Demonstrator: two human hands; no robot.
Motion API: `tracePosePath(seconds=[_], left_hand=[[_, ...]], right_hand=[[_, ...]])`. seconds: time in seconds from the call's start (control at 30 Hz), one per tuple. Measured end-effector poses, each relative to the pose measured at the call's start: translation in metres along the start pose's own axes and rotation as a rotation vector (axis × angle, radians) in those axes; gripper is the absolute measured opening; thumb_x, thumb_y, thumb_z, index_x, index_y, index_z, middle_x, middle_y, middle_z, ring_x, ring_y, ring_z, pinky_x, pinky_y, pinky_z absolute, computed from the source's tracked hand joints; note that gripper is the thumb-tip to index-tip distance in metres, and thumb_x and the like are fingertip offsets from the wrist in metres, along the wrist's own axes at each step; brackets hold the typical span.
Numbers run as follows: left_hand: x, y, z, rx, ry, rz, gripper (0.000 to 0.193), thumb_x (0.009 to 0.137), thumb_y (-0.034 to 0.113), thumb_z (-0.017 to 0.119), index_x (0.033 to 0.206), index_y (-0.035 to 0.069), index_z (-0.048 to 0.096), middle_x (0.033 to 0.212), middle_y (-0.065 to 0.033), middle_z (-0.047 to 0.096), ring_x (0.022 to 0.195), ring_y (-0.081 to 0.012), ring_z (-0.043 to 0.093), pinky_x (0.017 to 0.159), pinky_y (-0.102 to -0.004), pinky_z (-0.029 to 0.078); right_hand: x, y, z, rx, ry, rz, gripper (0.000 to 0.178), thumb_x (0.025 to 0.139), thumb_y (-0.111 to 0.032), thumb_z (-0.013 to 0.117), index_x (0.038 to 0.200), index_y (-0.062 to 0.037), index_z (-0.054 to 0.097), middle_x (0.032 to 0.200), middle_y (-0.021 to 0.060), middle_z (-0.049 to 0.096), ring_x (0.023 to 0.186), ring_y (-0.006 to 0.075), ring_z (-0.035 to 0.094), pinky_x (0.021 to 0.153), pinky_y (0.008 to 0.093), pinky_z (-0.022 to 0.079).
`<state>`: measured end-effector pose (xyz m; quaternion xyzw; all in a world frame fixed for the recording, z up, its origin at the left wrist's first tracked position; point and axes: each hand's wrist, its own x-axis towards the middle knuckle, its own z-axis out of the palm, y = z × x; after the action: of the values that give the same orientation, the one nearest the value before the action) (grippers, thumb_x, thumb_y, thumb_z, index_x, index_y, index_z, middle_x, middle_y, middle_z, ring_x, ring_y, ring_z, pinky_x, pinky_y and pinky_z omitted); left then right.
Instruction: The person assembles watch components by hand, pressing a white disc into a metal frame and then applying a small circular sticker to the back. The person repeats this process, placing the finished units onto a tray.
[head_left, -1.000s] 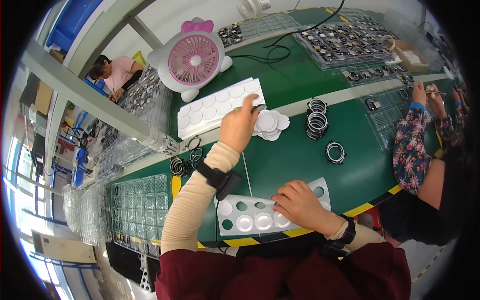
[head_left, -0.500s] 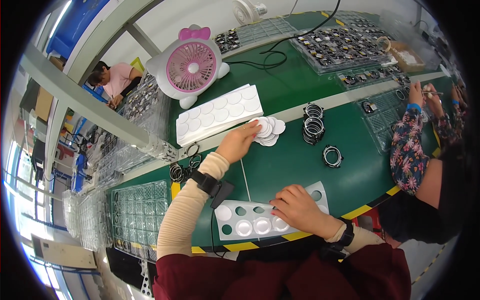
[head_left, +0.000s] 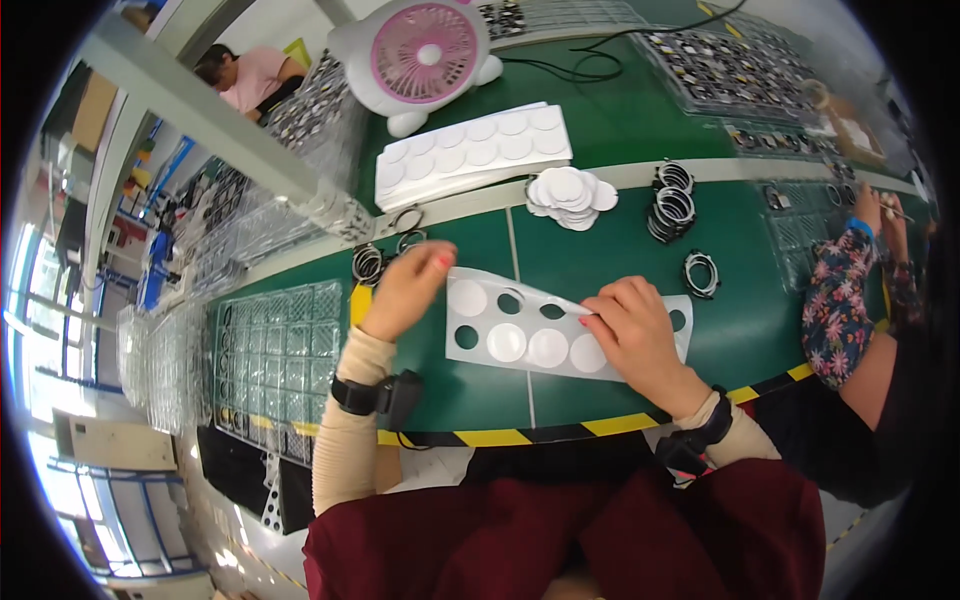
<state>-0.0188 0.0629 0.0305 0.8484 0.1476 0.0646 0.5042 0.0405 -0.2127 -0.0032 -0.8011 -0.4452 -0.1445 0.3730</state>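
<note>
A white sheet of round stickers point(head_left: 560, 312) lies on the green table before me, some of its circles punched through to green, others still filled with white discs. My right hand point(head_left: 640, 325) pinches the sheet's upper edge between thumb and fingers, raising it a little. At the sheet's upper left corner is my left hand point(head_left: 405, 290), fingers curled together; whether anything is between the fingertips cannot be made out. Beyond the sheet sits a loose heap of white round discs point(head_left: 570, 195), and behind it a stack of similar white sticker sheets point(head_left: 475, 150).
Black rings stand in a stack point(head_left: 672, 205), with a single ring point(head_left: 701, 274) nearer. A pink and white fan point(head_left: 425, 55) is at the back. Clear plastic trays point(head_left: 280, 350) lie left. At right, a co-worker's flowered sleeve point(head_left: 838, 300) reaches over the table. Striped tape marks the front edge.
My left hand has left the disc heap and come back to the sheet's left corner. My right hand has gone from resting on the sheet to lifting its upper edge. The view has shifted.
</note>
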Motion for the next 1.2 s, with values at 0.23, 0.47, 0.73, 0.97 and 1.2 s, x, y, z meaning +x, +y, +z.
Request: tracePosePath(seconds=[0.23,0.47,0.73,0.97,1.2], left_hand=[[-0.025,-0.037,0.023,-0.019,-0.035,0.009,0.023,0.085,0.021,0.057,0.091,0.000,0.063,0.070,0.0005,0.056,0.061,-0.0073,0.050,0.056,-0.0201,0.040],[-0.030,-0.016,0.023,-0.677,-0.324,-0.463,0.021,0.085,0.021,0.058,0.080,0.002,0.064,0.068,-0.0010,0.058,0.060,-0.0078,0.051,0.054,-0.0211,0.041],[-0.017,-0.013,0.013,-0.313,-0.403,-0.337,0.019,0.085,0.019,0.054,0.083,0.003,0.064,0.069,-0.0033,0.061,0.062,-0.0100,0.057,0.056,-0.0233,0.046],[0.057,-0.029,-0.021,0.906,0.354,0.264,0.012,0.078,0.015,0.055,0.083,0.008,0.064,0.079,-0.0111,0.065,0.074,-0.0293,0.062,0.060,-0.0362,0.049],[0.085,-0.038,-0.018,1.302,0.136,0.394,0.012,0.075,0.014,0.057,0.085,0.011,0.061,0.082,-0.0093,0.061,0.080,-0.0263,0.061,0.064,-0.0357,0.050]], right_hand=[[0.030,-0.031,0.024,-0.028,0.009,-0.126,0.048,0.067,-0.014,0.070,0.111,-0.0060,0.052,0.109,0.0134,0.046,0.107,0.0329,0.044,0.092,0.0451,0.034],[0.038,-0.044,0.060,0.045,-0.031,-0.240,0.048,0.064,-0.016,0.072,0.107,-0.0066,0.054,0.113,0.0125,0.047,0.110,0.0327,0.043,0.095,0.0483,0.032],[0.026,-0.045,0.050,0.304,0.001,-0.437,0.030,0.062,-0.009,0.072,0.088,-0.0052,0.058,0.101,0.0106,0.053,0.097,0.0317,0.051,0.086,0.0456,0.040],[0.015,-0.044,0.057,0.728,-0.245,0.025,0.018,0.072,-0.004,0.066,0.088,-0.0031,0.057,0.097,0.0102,0.053,0.090,0.0223,0.054,0.078,0.0318,0.044],[0.014,-0.037,0.062,0.918,-0.378,0.380,0.014,0.080,-0.008,0.062,0.091,-0.0012,0.057,0.091,0.0074,0.059,0.083,0.0130,0.054,0.075,0.0256,0.043]])
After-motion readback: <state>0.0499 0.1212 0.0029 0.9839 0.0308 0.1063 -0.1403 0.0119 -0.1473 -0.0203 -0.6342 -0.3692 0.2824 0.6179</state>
